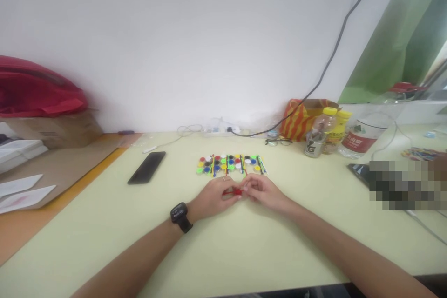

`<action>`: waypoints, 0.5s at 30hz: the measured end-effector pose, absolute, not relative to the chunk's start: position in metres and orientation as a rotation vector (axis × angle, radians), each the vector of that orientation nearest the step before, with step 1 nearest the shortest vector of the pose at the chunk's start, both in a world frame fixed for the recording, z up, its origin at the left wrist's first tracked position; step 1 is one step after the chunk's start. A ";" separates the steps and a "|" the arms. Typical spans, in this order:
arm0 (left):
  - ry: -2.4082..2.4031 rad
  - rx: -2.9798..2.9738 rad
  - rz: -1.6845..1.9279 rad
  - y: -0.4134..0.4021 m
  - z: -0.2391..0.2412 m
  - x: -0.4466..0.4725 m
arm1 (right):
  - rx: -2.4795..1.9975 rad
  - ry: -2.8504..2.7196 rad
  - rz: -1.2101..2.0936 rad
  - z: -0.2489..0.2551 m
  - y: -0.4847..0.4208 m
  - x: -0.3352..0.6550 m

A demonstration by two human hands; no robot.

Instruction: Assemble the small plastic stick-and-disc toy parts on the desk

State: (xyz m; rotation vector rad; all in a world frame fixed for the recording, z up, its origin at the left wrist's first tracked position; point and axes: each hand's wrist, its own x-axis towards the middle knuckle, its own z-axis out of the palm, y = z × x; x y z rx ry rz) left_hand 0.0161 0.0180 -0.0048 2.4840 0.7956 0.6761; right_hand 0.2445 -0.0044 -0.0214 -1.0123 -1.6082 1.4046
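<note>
My left hand [213,197], with a black watch [179,214] on its wrist, is closed in a pinch on a small, thin red thing [237,192] low over the table. My right hand [264,192] meets it from the other side, its fingertips closed on the red thing's right end. The fingers hide much of this piece, so its exact kind cannot be made out. Just beyond both hands lie rows of small round coloured pots [217,163], in red, white, black, blue, yellow and green, with thin coloured sticks [243,163] between the groups.
A black phone [146,167] lies on the table to the left. Glasses [278,141], a striped bag [296,121] and several bottles [359,138] stand or lie at the back right. Thin coloured pieces [421,153] are piled far right, near a blurred patch. A power strip [220,128] sits by the wall.
</note>
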 end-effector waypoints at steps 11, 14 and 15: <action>0.791 2.459 0.728 0.021 -0.010 0.015 | -1.110 -1.615 1.372 -0.027 0.002 0.250; 0.783 2.448 0.739 0.020 -0.009 0.015 | -1.148 -1.617 1.360 -0.026 0.002 0.250; 0.788 2.448 0.747 0.020 -0.009 0.015 | -1.155 -1.624 1.350 -0.026 0.003 0.251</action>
